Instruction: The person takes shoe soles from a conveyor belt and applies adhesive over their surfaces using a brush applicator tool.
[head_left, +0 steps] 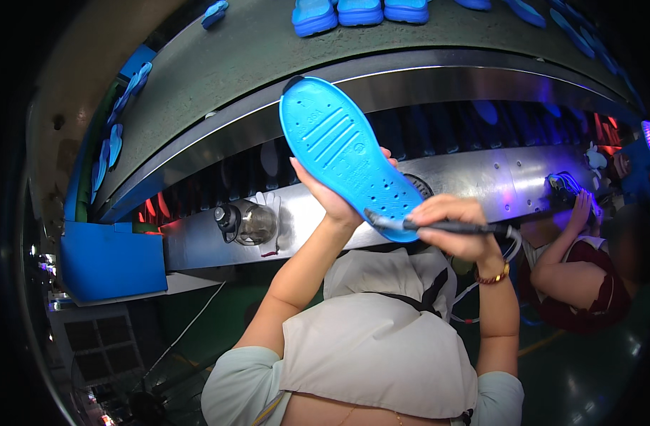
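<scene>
A blue shoe sole (339,142), long and rounded at both ends, is held aloft at a slant before the smooth, reflective metal surface (474,174). Its face bears raised parallel bars across the upper half and a cluster of small round holes toward the lower end; a black patch marks its top edge. The left hand (328,193) cradles it from beneath, digits curled against opposite edges. The right hand (461,211) pinches a slender, dark, rod-like tool (456,227), whose greyish tip lies over the lower end of the sole; whether the two touch is unclear. A pale, flexible line curves from the tool's rear. On the surface to the left stands a rounded, transparent vessel (256,221) with a dark lid. Beyond, a matte green belt (247,64) carries glossy blue footwear pieces (360,11).
</scene>
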`<action>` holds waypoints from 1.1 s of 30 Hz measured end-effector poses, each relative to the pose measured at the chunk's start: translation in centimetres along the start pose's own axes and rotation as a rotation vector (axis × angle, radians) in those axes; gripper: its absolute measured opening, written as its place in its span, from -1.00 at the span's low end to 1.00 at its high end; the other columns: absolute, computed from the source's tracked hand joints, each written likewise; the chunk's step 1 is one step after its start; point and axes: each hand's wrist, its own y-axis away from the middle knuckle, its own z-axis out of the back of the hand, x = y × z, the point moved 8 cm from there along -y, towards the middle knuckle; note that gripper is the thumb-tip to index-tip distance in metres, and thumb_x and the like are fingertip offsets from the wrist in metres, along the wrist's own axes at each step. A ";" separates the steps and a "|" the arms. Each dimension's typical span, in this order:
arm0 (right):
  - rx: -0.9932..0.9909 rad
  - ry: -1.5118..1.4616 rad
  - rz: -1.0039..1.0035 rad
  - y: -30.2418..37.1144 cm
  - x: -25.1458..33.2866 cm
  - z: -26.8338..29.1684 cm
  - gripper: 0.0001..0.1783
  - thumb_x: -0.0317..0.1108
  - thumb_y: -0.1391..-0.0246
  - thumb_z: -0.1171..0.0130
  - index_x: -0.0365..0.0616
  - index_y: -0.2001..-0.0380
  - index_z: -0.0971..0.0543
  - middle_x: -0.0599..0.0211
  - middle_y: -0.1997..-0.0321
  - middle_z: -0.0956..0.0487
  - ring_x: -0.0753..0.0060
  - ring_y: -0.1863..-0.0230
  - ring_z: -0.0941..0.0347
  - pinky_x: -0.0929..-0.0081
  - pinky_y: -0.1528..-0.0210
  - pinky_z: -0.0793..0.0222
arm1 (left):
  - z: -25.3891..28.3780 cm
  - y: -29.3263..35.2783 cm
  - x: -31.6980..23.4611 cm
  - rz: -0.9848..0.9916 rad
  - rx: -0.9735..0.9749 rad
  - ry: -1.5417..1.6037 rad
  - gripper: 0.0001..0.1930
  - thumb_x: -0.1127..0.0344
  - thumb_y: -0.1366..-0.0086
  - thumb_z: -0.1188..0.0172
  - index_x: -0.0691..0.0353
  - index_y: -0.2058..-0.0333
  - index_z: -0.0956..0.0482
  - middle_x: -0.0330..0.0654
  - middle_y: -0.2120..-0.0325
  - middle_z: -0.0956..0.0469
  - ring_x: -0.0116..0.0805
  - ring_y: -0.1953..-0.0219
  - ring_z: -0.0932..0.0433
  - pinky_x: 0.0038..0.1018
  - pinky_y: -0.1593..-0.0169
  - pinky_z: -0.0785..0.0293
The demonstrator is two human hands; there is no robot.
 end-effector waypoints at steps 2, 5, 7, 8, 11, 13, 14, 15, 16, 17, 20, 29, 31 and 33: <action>0.189 0.011 0.088 -0.1 1.7 -1.8 -0.80 -0.58 0.33 -0.24 -0.26 0.47 -0.57 0.18 0.41 -0.57 0.32 0.30 -0.49 0.50 0.17 -0.38 | 0.1 -0.1 -1.4 -0.033 0.086 0.028 -0.03 -0.54 0.06 0.58 0.27 0.09 -0.31 0.09 0.34 -0.44 -0.04 0.34 -0.44 -0.15 0.18 -0.37; 0.126 -0.145 -0.009 0.4 0.1 -0.6 -0.80 -0.59 0.31 -0.23 -0.26 0.46 -0.56 0.20 0.38 -0.56 0.34 0.27 -0.48 0.48 0.16 -0.37 | 0.4 -0.1 -2.2 -0.054 0.008 -0.054 -0.02 -0.53 0.05 0.62 0.28 0.09 -0.30 0.10 0.33 -0.44 -0.04 0.33 -0.45 -0.15 0.18 -0.38; -0.133 -0.128 -0.125 0.2 -1.9 1.2 -0.81 -0.60 0.29 -0.22 -0.26 0.46 -0.57 0.19 0.36 -0.55 0.34 0.25 -0.48 0.48 0.14 -0.37 | 0.5 -0.3 -2.1 -0.037 -0.017 -0.041 0.01 -0.54 0.06 0.66 0.29 0.06 -0.29 0.10 0.32 -0.44 -0.04 0.32 -0.45 -0.14 0.17 -0.38; -0.033 -0.102 -0.065 0.4 -1.6 0.1 -0.81 -0.60 0.29 -0.22 -0.26 0.46 -0.57 0.17 0.33 -0.54 0.34 0.25 -0.47 0.48 0.14 -0.36 | 0.4 -0.5 -2.3 -0.051 -0.042 -0.055 0.02 -0.55 0.08 0.66 0.29 0.06 -0.27 0.12 0.34 -0.45 -0.03 0.33 -0.47 -0.15 0.20 -0.40; 0.145 0.005 0.004 0.7 -0.7 -1.6 -0.81 -0.59 0.28 -0.20 -0.26 0.44 -0.57 0.12 0.29 -0.53 0.34 0.22 -0.46 0.47 0.10 -0.34 | 0.6 -0.3 -3.0 -0.049 -0.015 -0.060 0.03 -0.56 0.09 0.67 0.30 0.05 -0.25 0.15 0.34 -0.45 -0.01 0.34 -0.48 -0.15 0.22 -0.42; 0.021 -0.483 -0.202 1.3 -2.9 -0.4 -0.80 -0.60 0.27 -0.19 -0.27 0.43 -0.57 0.13 0.32 -0.55 0.37 0.20 -0.45 0.49 0.08 -0.32 | 0.1 0.0 -2.9 -0.024 0.044 -0.045 0.03 -0.56 0.08 0.67 0.30 0.04 -0.24 0.16 0.32 -0.44 -0.01 0.32 -0.47 -0.15 0.20 -0.42; -0.068 -0.454 -0.279 1.4 -3.8 -0.1 -0.82 -0.60 0.24 -0.16 -0.29 0.43 -0.57 0.12 0.31 -0.54 0.38 0.20 -0.44 0.49 0.07 -0.31 | -0.3 0.1 -2.7 -0.003 0.067 -0.038 0.02 -0.55 0.06 0.65 0.30 -0.01 -0.20 0.15 0.26 -0.41 -0.01 0.27 -0.45 -0.14 0.14 -0.38; -0.052 -0.391 -0.238 1.1 -4.1 -0.3 -0.82 -0.61 0.20 -0.12 -0.33 0.41 -0.55 0.08 0.23 -0.52 0.36 0.19 -0.44 0.50 0.07 -0.31 | -0.7 -0.1 -2.6 0.014 0.094 -0.034 0.01 -0.53 0.04 0.63 0.30 -0.05 -0.16 0.15 0.20 -0.38 -0.01 0.22 -0.43 -0.13 0.08 -0.35; -0.085 -0.471 -0.238 1.2 -4.3 -0.4 -0.82 -0.60 0.18 -0.11 -0.34 0.39 -0.53 0.06 0.22 -0.51 0.35 0.19 -0.44 0.50 0.07 -0.32 | -0.9 0.0 -2.4 0.049 0.011 -0.024 -0.01 -0.51 0.01 0.60 0.30 -0.09 -0.10 0.17 0.14 -0.34 -0.01 0.15 -0.40 -0.12 0.03 -0.32; -0.118 -0.550 -0.238 1.4 -4.2 -0.6 -0.82 -0.60 0.15 -0.09 -0.35 0.37 -0.51 0.05 0.20 -0.50 0.33 0.19 -0.45 0.49 0.06 -0.32 | -1.1 -0.4 -1.9 0.087 0.069 0.131 -0.02 -0.50 -0.01 0.56 0.29 -0.12 -0.05 0.16 0.07 -0.28 -0.04 0.08 -0.36 -0.11 0.00 -0.29; -0.332 -0.887 -0.300 1.4 -4.3 -2.1 -0.83 -0.57 0.06 -0.02 -0.35 0.32 -0.46 0.03 0.23 -0.50 0.33 0.24 -0.47 0.44 0.12 -0.42 | -3.4 2.8 1.1 0.067 0.240 0.049 -0.03 -0.49 -0.01 0.39 0.26 -0.16 0.04 0.07 -0.05 -0.18 -0.05 -0.03 -0.28 -0.18 -0.06 -0.26; 0.116 -0.146 -0.357 -2.5 0.5 -4.4 -0.82 -0.61 0.20 -0.16 -0.32 0.41 -0.55 0.17 0.35 -0.57 0.60 0.54 -0.45 0.72 0.51 -0.37 | -0.1 4.2 -3.3 0.230 0.281 0.031 -0.52 0.12 -0.23 0.14 0.29 -0.05 -0.18 -0.02 0.11 -0.39 -0.23 0.10 -0.44 -0.32 0.01 -0.36; 0.396 -0.004 0.111 -4.0 3.8 -9.0 -0.80 -0.60 0.22 -0.20 -0.32 0.40 -0.54 0.15 0.34 -0.57 0.40 0.40 -0.53 0.59 0.34 -0.43 | 1.5 5.2 -5.2 0.290 0.259 -0.088 -0.51 0.14 -0.20 0.09 0.33 -0.03 -0.22 -0.01 0.18 -0.43 -0.26 0.17 -0.47 -0.38 0.06 -0.39; 0.566 0.032 0.031 -4.4 5.0 -11.4 -0.77 -0.60 0.27 -0.23 -0.28 0.40 -0.56 0.14 0.35 -0.58 0.30 0.28 -0.53 0.52 0.20 -0.42 | 3.0 6.5 -6.8 0.351 0.180 -0.196 -0.51 0.11 -0.19 0.06 0.33 -0.01 -0.25 -0.02 0.20 -0.44 -0.31 0.20 -0.48 -0.44 0.10 -0.40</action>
